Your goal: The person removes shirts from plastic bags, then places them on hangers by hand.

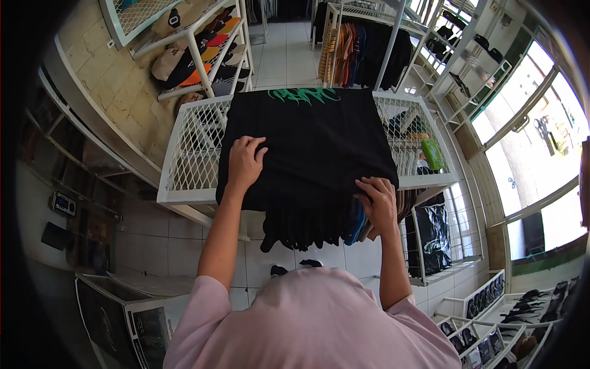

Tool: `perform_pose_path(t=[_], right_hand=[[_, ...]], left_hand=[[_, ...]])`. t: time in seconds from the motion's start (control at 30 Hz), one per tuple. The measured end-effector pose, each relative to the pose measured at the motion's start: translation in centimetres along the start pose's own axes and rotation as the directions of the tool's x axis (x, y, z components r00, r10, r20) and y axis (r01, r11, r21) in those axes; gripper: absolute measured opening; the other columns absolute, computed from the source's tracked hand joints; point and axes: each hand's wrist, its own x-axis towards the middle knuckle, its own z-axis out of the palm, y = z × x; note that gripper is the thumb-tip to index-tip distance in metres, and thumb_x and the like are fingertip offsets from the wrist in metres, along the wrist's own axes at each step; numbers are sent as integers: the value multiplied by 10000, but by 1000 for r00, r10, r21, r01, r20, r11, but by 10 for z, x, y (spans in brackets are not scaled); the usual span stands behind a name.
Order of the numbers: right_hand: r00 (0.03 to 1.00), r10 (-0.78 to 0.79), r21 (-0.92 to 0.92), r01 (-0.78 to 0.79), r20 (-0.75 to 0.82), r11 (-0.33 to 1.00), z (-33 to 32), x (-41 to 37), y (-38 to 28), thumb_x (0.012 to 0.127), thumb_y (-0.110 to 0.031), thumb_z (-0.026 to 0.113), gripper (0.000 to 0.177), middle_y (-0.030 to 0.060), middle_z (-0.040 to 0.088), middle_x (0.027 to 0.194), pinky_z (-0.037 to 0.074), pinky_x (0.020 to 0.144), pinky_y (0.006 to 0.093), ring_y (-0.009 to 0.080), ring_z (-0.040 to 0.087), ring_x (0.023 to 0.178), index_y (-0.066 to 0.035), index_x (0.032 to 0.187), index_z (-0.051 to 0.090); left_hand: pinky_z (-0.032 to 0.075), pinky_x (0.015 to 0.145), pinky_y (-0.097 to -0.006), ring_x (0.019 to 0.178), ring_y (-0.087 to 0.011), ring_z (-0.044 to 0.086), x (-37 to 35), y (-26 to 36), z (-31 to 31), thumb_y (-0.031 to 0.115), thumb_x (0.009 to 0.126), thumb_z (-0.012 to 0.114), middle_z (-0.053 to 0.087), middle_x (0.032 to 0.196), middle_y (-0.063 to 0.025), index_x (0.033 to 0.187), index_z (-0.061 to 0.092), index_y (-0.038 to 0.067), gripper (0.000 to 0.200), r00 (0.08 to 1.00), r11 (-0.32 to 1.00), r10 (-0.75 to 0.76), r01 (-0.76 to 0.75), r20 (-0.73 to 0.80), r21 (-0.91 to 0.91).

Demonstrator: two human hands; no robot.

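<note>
Looking down from head height onto one black T-shirt [307, 141], folded into a rough square and laid flat on top of one white wire-mesh rack [190, 154]. Soft, matte cotton, smooth across the middle, with one spiky bright-green print along the far edge.

Two bare hands on the shirt. Left hand [246, 161] open, palm down, fingers loosely spread, pressing the cloth on its left half. Right hand [378, 200] at the near right corner, fingers curled and closed on the folded edge of the fabric. Two pale pink short sleeves [206, 295] at the bottom, loose and soft.

Rack top made of thin white metal grid inside a thicker white frame, rectangular, open enough to see through. Below its near edge, a tight row of dark hanging garments [295, 227], with one blue piece [356, 224] among them.

On the rack's right side, one small bright-green item [432, 154], possibly a plastic pack; too small to tell.

Far left, one slanted white shelf with a row of roughly ten caps [196, 55], rounded, in black, beige, red, orange and yellow. Further back, one white rail of hanging shirts [356, 49], striped and dark. Pale glossy floor tiles [283, 55] between.
</note>
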Motion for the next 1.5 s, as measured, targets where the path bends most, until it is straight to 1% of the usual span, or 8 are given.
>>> perform_pose_path(t=[0.4,0.5,0.7,0.9,1.0,1.2,1.33,1.5], right_hand=[[950,125,142,-171,287,975,-33,7,-4,890,-197,811,171,106,703,865,497,786,441,309,658,814,-39,953,788],[968,185,184,-215,170,959,-27,38,-9,908,-256,803,231,149,700,870,520,787,457,347,680,818,-34,971,788],[988,146,-58,-143,44,988,54,93,43,934,-265,763,245,163,690,880,551,810,482,375,689,879,-25,897,726],[980,180,-152,-192,-87,970,73,93,44,937,-254,748,238,159,668,930,545,874,468,364,657,955,-25,895,699],[975,185,-147,-202,-119,968,76,90,43,932,-245,750,230,170,664,979,541,897,455,365,645,997,-17,941,721],[973,219,-244,-231,-78,942,82,91,51,959,-365,695,460,208,649,1248,459,1073,502,383,592,1218,-20,1264,709],[971,209,-436,-239,-116,868,94,83,61,990,-463,626,612,225,578,1481,341,1198,559,402,483,1428,-33,1426,631],[987,154,-153,-145,46,977,40,44,31,970,-428,707,533,165,616,1483,316,1229,547,376,498,1447,-76,1370,698]], left_hand=[[520,921,-460,1067,-315,618,-2,-1,5,241,990,741,629,1099,-109,1208,717,89,267,995,991,-8,21,-100,133],[516,855,-439,992,-301,630,0,20,-11,271,990,745,630,1024,-97,1106,704,68,237,965,978,115,-69,-235,198],[496,791,-428,859,-285,626,-15,22,2,297,1004,734,605,876,-61,944,633,78,249,995,979,-80,90,-60,185],[492,782,-433,893,-286,613,-14,21,2,296,981,756,603,964,-100,954,622,69,265,990,972,-15,47,-138,232],[509,950,-486,1084,-331,627,-12,27,-4,297,993,725,620,1113,-159,1028,641,68,247,993,976,-119,121,-24,180],[233,1255,-678,1531,-457,368,-12,0,20,350,1043,608,480,1577,-278,1454,593,76,494,990,973,-132,118,55,200],[254,1253,-652,1537,-423,378,-11,4,9,398,1040,630,443,1633,-237,1494,587,84,554,980,986,-132,114,152,120],[332,1230,-593,1461,-357,513,-56,8,-39,457,987,723,629,1489,-168,1327,731,71,515,985,989,-50,72,164,-133]])
